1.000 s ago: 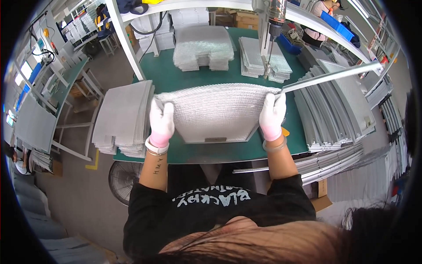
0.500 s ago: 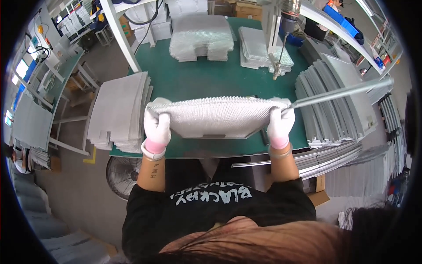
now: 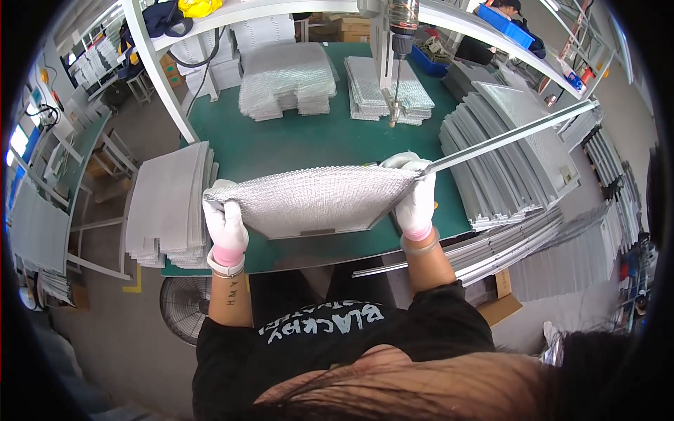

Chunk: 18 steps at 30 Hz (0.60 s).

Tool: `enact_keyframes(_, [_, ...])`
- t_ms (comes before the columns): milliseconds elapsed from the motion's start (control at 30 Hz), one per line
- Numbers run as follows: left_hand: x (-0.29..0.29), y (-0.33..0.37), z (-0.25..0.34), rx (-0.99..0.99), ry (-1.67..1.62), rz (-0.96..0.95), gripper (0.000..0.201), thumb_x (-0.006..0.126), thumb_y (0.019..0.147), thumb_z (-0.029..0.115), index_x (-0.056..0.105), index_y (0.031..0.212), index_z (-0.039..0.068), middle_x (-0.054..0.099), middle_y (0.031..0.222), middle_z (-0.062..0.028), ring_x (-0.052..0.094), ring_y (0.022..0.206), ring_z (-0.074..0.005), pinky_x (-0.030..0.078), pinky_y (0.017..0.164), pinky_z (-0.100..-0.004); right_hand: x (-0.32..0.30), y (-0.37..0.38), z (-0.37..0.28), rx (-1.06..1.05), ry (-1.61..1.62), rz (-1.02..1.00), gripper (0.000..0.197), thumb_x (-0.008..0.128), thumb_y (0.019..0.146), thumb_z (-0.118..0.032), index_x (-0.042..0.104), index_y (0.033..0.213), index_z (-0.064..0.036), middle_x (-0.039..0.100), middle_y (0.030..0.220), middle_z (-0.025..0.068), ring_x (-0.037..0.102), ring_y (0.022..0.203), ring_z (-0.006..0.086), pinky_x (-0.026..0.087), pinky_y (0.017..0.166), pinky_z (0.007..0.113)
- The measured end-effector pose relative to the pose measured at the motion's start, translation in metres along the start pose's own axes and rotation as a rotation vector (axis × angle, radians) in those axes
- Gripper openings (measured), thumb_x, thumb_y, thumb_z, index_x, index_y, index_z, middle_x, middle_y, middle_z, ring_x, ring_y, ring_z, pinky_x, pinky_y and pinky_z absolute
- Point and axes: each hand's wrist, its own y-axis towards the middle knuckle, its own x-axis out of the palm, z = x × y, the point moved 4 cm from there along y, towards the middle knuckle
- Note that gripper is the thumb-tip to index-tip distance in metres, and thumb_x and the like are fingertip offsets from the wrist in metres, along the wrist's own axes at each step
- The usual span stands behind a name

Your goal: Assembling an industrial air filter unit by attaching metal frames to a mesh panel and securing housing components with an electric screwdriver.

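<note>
Between my hands, a silvery mesh-textured panel (image 3: 319,200) is held tilted above the near part of the green table. My left hand (image 3: 226,228), in a white glove with a pink cuff, is closed on its left corner, thumb on the near face. My right hand (image 3: 415,200), gloved alike, grips the right corner, where a long thin metal strip (image 3: 512,137) meets the panel. That strip sticks out to the right, rising over a stack of panels. How strip and panel join is hidden by the right fingers.
A power screwdriver (image 3: 404,24) hangs over the green table (image 3: 281,147). Panel stacks stand left (image 3: 168,196), far middle (image 3: 288,81), and right (image 3: 484,154). Metal strips (image 3: 484,245) lie by the near right edge. A floor fan (image 3: 184,309) stands below left; a shelf (image 3: 295,7) spans the back.
The view has shifted, so the table's things sit farther left. The panel now slants, its right end higher than its left, and the strip points more steeply up. Both hands keep their grip.
</note>
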Motion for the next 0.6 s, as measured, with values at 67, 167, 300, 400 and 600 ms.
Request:
enact_keyframes(67, [0.001,0.0,0.003,0.016,-0.012,0.0,0.03,0.042,0.095,0.001,0.046,0.125,-0.003,0.055,0.115,-0.0093,0.052,0.103,-0.0153,0.041,0.097,-0.0314,0.004,0.0,0.002,0.004,-0.045,0.03,0.033,0.049,0.1,-0.03,0.052,0.11,0.0013,0.06,0.102,0.016,0.057,0.09,0.0195,0.047,0.084,0.035])
enact_keyframes(167, [0.012,0.003,0.01,0.043,0.348,0.245,0.021,0.053,0.094,0.011,0.049,0.108,-0.005,0.054,0.103,-0.013,0.051,0.094,-0.0217,0.044,0.088,-0.0347,0.009,-0.004,-0.003,0.058,-0.347,0.082,0.03,0.045,0.101,-0.022,0.05,0.119,0.0022,0.057,0.108,0.016,0.054,0.095,0.0187,0.044,0.088,0.033])
enact_keyframes(300, [0.026,0.008,-0.002,-0.09,0.411,0.27,0.027,0.062,0.09,0.013,0.049,0.106,-0.005,0.052,0.091,-0.0118,0.05,0.08,-0.0211,0.044,0.075,-0.036,0.005,-0.001,-0.007,-0.078,-0.805,0.15,0.036,0.042,0.098,-0.006,0.046,0.131,0.0085,0.055,0.119,0.015,0.05,0.088,0.0159,0.044,0.085,0.029])
enact_keyframes(400, [0.029,0.016,0.005,0.031,0.357,0.247,0.034,0.064,0.088,0.01,0.051,0.115,-0.005,0.058,0.098,-0.0137,0.056,0.087,-0.0224,0.047,0.081,-0.0347,0.005,-0.002,0.0,-0.211,-0.812,0.156,0.065,0.043,0.096,-0.005,0.014,0.153,0.0049,0.038,0.142,0.0199,0.056,0.107,0.0237,0.043,0.098,0.037])
enact_keyframes(600, [0.021,0.018,0.001,-0.02,0.329,0.149,0.035,0.063,0.087,0.007,0.053,0.118,-0.003,0.059,0.106,-0.0124,0.058,0.094,-0.0225,0.047,0.088,-0.0338,0.01,0.004,0.004,-0.241,-0.448,0.19,0.102,0.055,0.082,0.009,-0.011,0.158,-0.0126,0.02,0.153,0.0193,0.057,0.109,0.0268,0.043,0.101,0.042])
